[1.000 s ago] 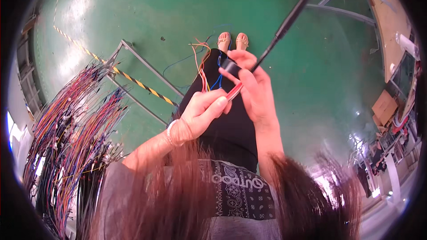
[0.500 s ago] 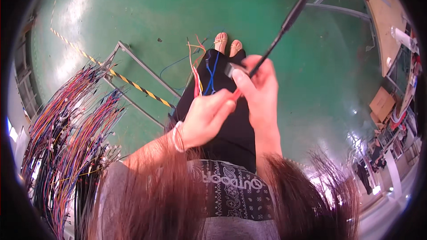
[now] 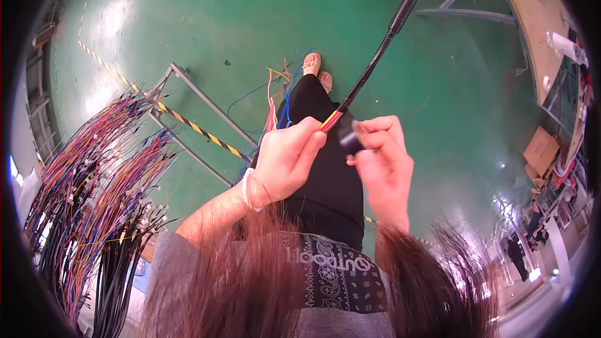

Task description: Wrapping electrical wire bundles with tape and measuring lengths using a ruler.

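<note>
My left hand is closed around a wire bundle, with red and yellow wires showing just above the thumb. Above that, the bundle continues as a black-wrapped cable running up to the right into a thicker black sleeve. Loose wire ends, white, red, orange and blue, come out beyond the left hand over my dark trousers. To the right of the cable, my right hand pinches a small dark roll that looks like black tape; motion blurs it.
Many multicoloured wires hang in thick bunches at the left, beside a grey metal frame. Yellow-black striped tape crosses there. A wooden table edge stands at the far right, with a cardboard box below it.
My right hand has moved off the cable, down and to the right, with the dark roll. Red and yellow wires now show above my left hand, which keeps its grip.
</note>
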A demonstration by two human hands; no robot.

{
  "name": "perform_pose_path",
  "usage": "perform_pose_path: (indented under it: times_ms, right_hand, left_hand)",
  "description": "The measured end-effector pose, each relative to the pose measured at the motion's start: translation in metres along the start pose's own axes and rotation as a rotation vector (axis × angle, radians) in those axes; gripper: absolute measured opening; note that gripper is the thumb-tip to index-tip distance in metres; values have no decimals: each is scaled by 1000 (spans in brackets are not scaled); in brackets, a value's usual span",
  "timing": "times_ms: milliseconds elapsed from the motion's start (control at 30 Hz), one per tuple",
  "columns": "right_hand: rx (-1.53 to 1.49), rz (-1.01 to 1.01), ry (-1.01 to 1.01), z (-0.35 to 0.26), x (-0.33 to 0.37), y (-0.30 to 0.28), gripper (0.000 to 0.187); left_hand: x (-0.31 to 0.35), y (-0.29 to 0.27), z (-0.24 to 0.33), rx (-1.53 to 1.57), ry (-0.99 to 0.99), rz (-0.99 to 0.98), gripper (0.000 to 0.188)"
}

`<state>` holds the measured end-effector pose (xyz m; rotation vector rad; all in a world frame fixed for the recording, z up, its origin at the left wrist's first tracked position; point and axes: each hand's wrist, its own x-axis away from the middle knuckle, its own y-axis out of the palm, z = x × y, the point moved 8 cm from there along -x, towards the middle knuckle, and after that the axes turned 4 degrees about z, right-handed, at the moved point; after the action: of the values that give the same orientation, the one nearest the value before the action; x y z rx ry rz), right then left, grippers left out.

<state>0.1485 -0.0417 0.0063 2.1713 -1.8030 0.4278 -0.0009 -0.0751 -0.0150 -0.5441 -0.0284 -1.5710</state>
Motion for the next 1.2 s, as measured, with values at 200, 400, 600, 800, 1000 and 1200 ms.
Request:
perform_pose_path:
  times_ms: [200, 400, 600, 800, 1000, 1200]
  right_hand:
    - [-831, -334, 218, 95, -21, 3, 47]
    - [-696, -306, 271, 8, -20, -30, 32]
    - [997, -506, -573, -66, -81, 56, 33]
    - [543, 111, -704, -42, -59, -16, 52]
    - [-226, -406, -90, 37, -61, 21, 57]
    - [-9, -192, -127, 13, -13, 2, 48]
  left_hand:
    - [11, 38, -7, 1128, -506, -305, 32]
    - [-5, 11, -9, 189, -63, -88, 28]
    - [0, 10, 29, -187, 100, -8, 17]
    - [7, 18, 4, 517, -207, -194, 34]
    - [12, 26, 4, 797, -470, -316, 33]
    - [2, 3, 4, 206, -171, -117, 25]
